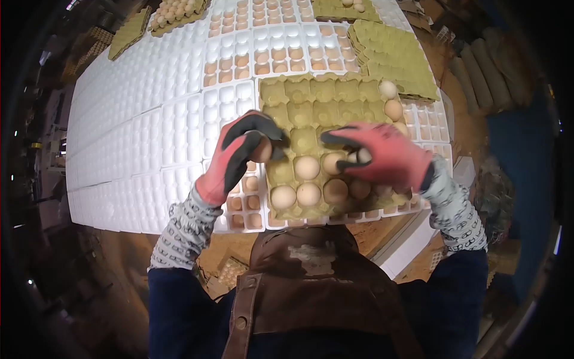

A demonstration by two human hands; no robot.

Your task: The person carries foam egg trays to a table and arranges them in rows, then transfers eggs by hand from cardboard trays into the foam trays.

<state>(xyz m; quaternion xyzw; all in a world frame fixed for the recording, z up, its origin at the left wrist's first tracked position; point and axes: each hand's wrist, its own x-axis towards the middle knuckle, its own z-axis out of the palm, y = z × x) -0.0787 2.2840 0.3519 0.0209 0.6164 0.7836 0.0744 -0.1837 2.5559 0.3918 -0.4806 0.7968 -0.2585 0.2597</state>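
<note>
Eggs, in trays. White trays largest, laid side by side. On them a pulp tray, part-filled: eggs along the near rows, a few down its right edge. Gloved left hand over the pulp tray's left edge; gloved right hand over its right half, blurred. Each egg probably light, stiff-shelled, fragile, a little slippery; best cupped gently round the middle. Left grip narrow, one brown egg between thumb and fingers. Right grip half-curled; pale egg shows between thumb and fingers, but whether held, cannot tell.
</note>
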